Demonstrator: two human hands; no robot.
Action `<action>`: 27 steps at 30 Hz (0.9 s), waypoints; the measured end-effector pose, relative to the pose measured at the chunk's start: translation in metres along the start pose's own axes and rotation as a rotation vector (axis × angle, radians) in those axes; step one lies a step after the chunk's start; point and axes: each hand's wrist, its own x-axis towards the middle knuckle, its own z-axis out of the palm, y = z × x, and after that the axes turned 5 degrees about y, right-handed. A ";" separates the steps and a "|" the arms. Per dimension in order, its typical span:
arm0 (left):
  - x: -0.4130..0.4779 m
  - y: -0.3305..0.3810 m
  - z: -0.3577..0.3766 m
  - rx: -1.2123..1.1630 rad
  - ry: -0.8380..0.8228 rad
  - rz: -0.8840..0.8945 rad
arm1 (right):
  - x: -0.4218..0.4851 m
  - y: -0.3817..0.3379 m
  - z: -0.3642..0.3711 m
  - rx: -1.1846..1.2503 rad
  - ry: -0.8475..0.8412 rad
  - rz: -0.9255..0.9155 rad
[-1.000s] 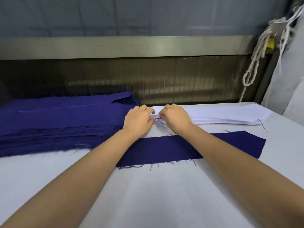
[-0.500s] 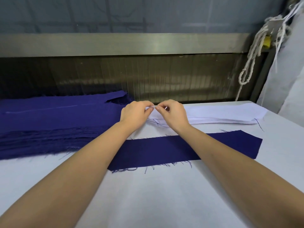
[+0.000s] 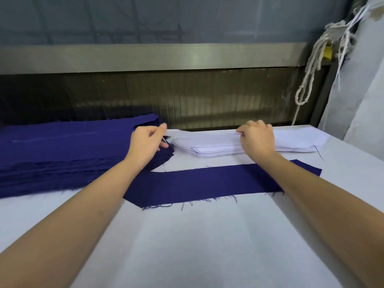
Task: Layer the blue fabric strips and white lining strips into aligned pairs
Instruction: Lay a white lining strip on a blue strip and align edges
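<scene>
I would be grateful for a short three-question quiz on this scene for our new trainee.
1. True or false: the single blue strip lies nearer the person than the white lining stack.
2. The right hand pinches: A) nothing B) the top lining layer C) the single blue strip.
3. Fill in: the blue stack lies on the person's ___ side of the white lining stack.
Key: 1 true; 2 B; 3 left.
</scene>
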 end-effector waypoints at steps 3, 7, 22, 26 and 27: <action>-0.006 -0.002 -0.010 -0.143 0.066 -0.115 | -0.007 0.021 -0.008 -0.050 -0.024 0.032; -0.020 -0.002 -0.022 -0.175 0.070 -0.130 | -0.025 0.040 -0.017 -0.026 0.047 0.004; -0.067 -0.015 -0.069 0.049 -0.165 -0.094 | -0.082 0.074 -0.052 0.238 0.052 0.129; -0.072 -0.017 -0.069 0.122 -0.159 0.006 | -0.084 0.073 -0.055 0.342 0.034 0.141; -0.073 -0.017 -0.069 0.137 -0.161 0.024 | -0.084 0.072 -0.056 0.371 0.047 0.145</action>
